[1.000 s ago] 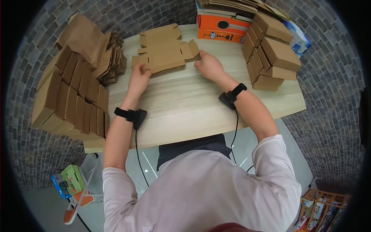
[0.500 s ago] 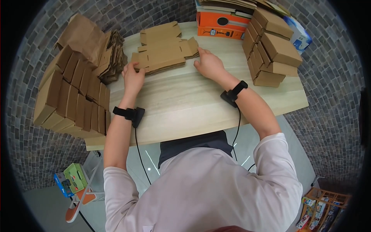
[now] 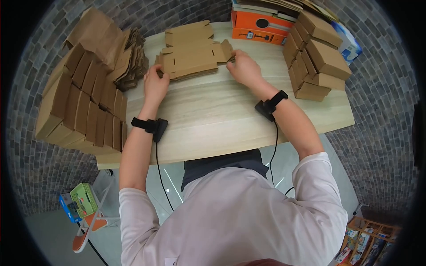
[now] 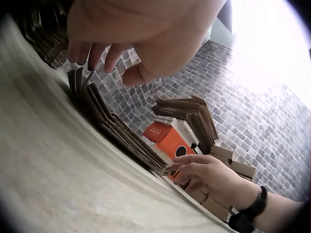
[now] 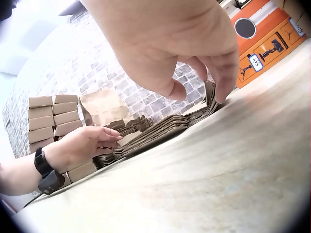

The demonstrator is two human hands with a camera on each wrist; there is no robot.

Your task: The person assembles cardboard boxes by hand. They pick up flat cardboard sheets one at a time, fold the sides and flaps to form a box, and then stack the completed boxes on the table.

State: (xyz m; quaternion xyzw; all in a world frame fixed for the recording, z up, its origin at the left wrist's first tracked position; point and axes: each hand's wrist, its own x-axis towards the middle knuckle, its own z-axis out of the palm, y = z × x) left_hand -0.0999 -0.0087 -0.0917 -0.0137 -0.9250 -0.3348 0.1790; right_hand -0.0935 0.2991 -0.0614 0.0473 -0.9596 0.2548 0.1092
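A stack of flat, unfolded cardboard box blanks [image 3: 193,53] lies on the table between my two hands. My left hand [image 3: 155,88] is at the stack's left end, fingers bent loosely beside the side flaps. Seen from the left wrist, those fingers [image 4: 112,57] hang over the blanks' left end with the thumb apart. At the right end, my right hand [image 3: 246,70] touches the end flaps with its fingers. In the right wrist view its fingertips [image 5: 222,90] rest along the outer side of the flaps, and the thumb stays away from the cardboard.
Folded cardboard boxes [image 3: 82,104] are piled at the left, beside more flat cardboard [image 3: 131,62] and a brown paper bag [image 3: 95,37]. Toward the back right stand an orange box [image 3: 255,26] and another pile of folded boxes [image 3: 317,62]. The pale wooden table [image 3: 208,115] extends in front.
My left hand has shifted from over the stack's front left corner to its outer left edge. The right hand stays at the right end flaps. The head view has moved slightly.
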